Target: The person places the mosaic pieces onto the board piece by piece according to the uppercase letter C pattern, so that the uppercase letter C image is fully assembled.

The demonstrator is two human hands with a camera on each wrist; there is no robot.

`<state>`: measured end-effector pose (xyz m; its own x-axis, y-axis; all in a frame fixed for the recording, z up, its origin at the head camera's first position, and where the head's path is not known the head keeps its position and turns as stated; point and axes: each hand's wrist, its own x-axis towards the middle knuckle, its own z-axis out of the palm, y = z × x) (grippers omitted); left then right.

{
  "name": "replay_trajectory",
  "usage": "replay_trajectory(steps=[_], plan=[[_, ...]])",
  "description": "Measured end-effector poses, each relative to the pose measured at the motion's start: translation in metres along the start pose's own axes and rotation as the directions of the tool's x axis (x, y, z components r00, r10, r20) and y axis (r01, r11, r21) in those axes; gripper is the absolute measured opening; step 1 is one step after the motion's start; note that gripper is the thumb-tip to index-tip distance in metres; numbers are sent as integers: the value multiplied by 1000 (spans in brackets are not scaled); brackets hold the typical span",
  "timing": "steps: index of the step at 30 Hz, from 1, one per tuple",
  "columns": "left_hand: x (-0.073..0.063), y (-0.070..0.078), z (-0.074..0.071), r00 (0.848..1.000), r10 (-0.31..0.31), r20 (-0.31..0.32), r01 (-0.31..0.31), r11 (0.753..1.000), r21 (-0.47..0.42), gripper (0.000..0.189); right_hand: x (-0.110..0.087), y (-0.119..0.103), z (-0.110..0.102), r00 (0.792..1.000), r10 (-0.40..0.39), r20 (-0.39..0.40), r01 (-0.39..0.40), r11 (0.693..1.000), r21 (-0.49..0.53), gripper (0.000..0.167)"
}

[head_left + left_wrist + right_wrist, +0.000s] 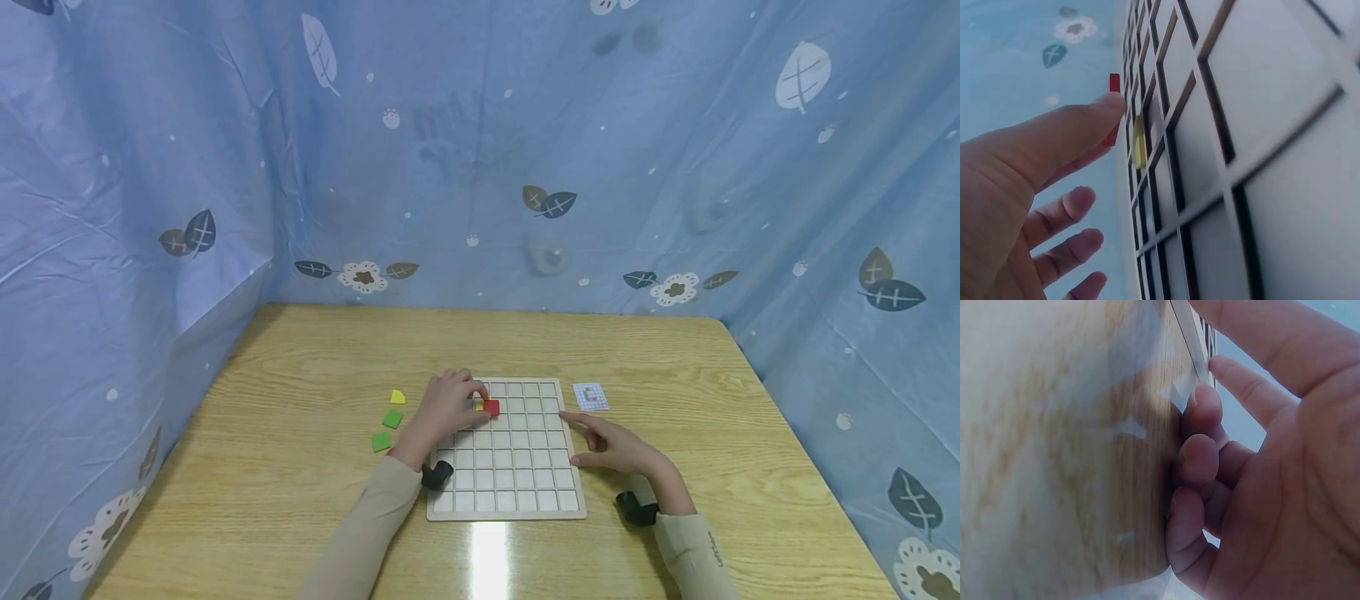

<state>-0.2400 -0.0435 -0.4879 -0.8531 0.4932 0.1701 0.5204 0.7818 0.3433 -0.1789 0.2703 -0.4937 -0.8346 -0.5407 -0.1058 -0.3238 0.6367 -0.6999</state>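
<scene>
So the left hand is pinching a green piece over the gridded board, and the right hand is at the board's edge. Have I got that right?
Just the colour is off: the piece pinched by the left hand is red, as the head view shows. It is over the gridded board, with the right hand at the board's edge.

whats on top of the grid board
A yellow piece sits on the grid board, and the left hand pinches a red piece over it. In the head view, that hand hides some left-side cells and anything in them.
</scene>
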Motion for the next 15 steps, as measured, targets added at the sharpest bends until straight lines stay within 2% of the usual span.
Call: replay_trajectory(steps=[5,15], plan=[[5,4,4,1000,-11,8,11,1000,-12,24,-1,-5,0,1000,6,-6,-6,1000,-22,68],[12,6,12,1000,-20,-9,21,1000,7,24,-7,-38,-11,1000,-18,7,17,999,31,64]])
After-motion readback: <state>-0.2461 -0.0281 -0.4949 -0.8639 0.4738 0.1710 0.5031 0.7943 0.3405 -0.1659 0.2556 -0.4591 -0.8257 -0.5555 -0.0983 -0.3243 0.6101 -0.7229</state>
